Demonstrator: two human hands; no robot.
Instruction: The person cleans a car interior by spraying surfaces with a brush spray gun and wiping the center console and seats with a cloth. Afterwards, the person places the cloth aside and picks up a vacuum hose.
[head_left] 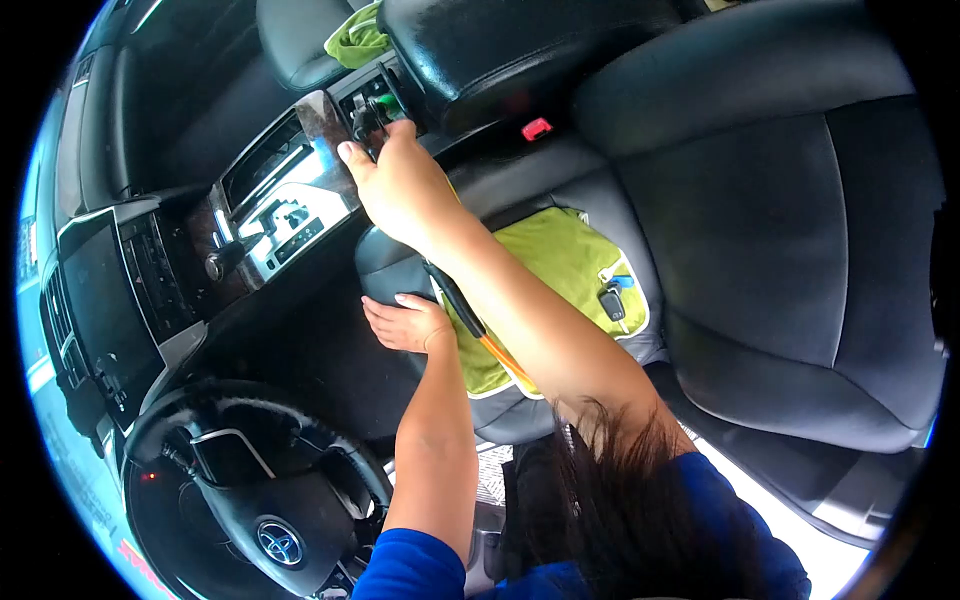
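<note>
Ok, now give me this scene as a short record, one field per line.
Place: car interior, front seats
Right hand: at the console; exact grip unclear
Left hand: open, fingers extended, by the front of the near seat
On near seat: green cloth, with a car key lying on it
Beneath right forearm: black-and-orange item, partly hidden
Picture's lower left: steering wheel
Beside console: red buckle

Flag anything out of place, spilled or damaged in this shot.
The car key lies loose on the green cloth spread over the seat; it looks odd because it is unsecured and might slip off. No spill or damage shows, though the right hand hides part of the console.
</note>
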